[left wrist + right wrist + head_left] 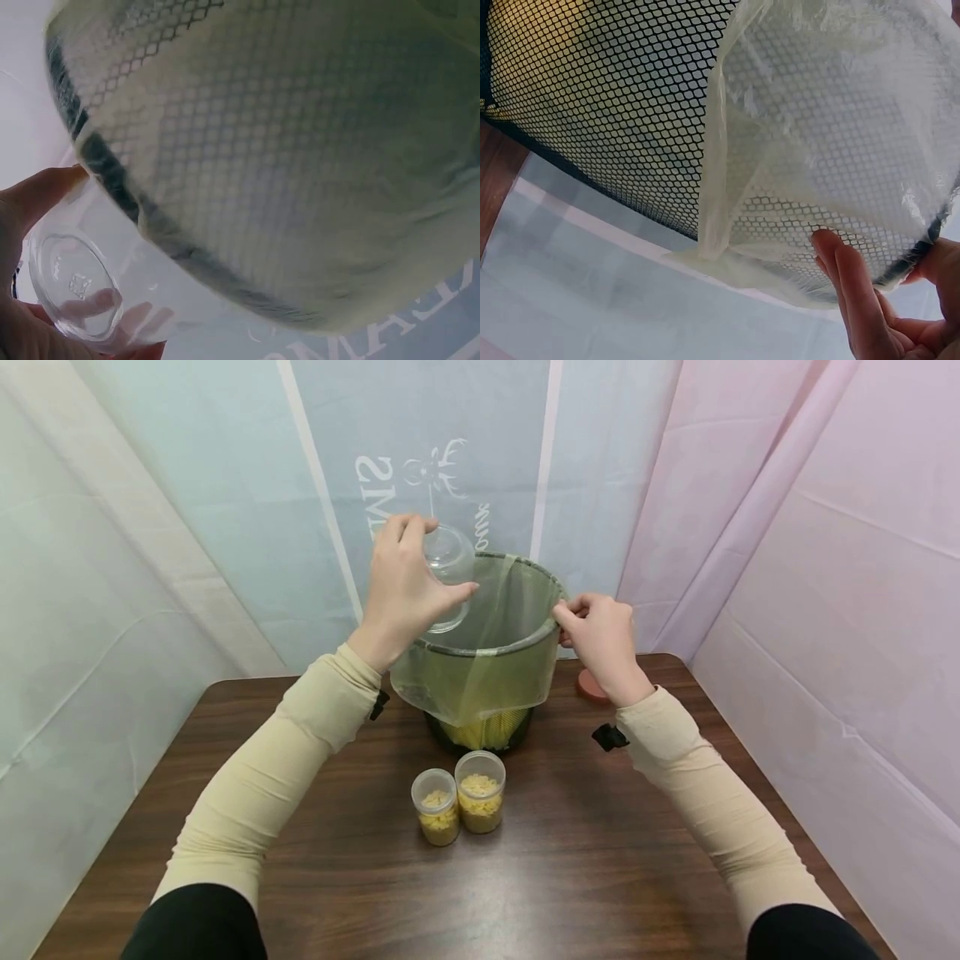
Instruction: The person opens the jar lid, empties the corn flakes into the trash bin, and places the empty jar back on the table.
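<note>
My left hand (pixel 405 581) grips a clear plastic jar (pixel 448 560) between thumb and fingers, over the left part of the bin's mouth. The jar is tipped, its base up and its mouth toward the bin; nothing shows inside it. In the left wrist view its round base (pixel 75 281) faces the camera. The mesh waste bin (pixel 491 731) stands upright, with a thin pale-green liner bag (pixel 513 681) folded over its rim. At the right side of the rim, my right hand (pixel 600 635) pinches the rim and liner, its fingers (pixel 859 292) lying outside against the bag.
Two open clear jars, a smaller one (pixel 438 827) and a taller one (pixel 482 814), hold yellow pieces in front of the bin. A pinkish-red lid (pixel 591 685) lies right of the bin on the dark wooden table (pixel 360 893). Fabric curtains (pixel 240 502) surround the table.
</note>
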Demonstrator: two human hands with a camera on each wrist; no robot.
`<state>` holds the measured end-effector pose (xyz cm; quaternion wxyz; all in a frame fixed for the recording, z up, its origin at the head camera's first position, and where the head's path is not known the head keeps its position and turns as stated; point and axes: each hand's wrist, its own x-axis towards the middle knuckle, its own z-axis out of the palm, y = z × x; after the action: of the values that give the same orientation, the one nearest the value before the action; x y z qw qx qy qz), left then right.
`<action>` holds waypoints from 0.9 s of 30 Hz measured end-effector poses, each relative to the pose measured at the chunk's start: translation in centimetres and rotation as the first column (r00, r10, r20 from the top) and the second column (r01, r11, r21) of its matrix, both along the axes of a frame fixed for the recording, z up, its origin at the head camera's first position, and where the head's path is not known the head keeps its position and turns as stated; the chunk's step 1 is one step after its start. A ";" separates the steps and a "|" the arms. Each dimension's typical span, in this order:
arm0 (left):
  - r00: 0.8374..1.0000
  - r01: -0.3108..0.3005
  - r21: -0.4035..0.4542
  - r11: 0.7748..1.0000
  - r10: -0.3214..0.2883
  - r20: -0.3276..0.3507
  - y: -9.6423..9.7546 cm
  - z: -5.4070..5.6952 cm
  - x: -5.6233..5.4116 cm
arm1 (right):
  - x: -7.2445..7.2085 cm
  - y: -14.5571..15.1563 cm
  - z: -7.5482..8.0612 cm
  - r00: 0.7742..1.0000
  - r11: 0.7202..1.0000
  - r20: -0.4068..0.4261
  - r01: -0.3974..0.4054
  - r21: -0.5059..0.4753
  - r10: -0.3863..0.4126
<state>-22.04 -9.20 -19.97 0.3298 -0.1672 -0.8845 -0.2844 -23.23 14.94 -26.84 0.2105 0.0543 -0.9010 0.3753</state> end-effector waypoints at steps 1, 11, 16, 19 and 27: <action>1.000 0.005 0.009 1.000 -0.005 -0.002 0.1 0.0 0.1 | 0.0 0.0 0.0 1.000 1.000 -0.002 0.002 0.004 -0.002; 1.000 -0.021 0.129 0.991 0.020 0.008 -0.1 0.1 0.0 | 0.0 0.0 0.0 1.000 1.000 0.013 -0.020 -0.010 0.020; 0.997 -0.052 0.200 0.978 0.040 0.065 -0.6 -0.1 0.1 | 0.0 0.5 0.1 0.999 1.000 0.026 -0.023 -0.005 0.023; 0.992 -0.072 0.230 0.971 0.047 0.115 -0.8 -0.2 0.0 | 0.1 0.8 0.2 0.999 1.000 0.033 -0.027 0.016 0.026; 0.984 -0.068 0.397 0.915 -0.005 0.179 -1.9 -0.4 -0.2 | 0.0 1.8 1.1 0.999 0.997 0.036 -0.008 0.073 0.005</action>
<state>-22.27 -11.10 -20.34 0.2820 -0.0559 -0.8356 -0.4681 -23.23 16.74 -25.74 0.1909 0.0581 -0.9177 0.3434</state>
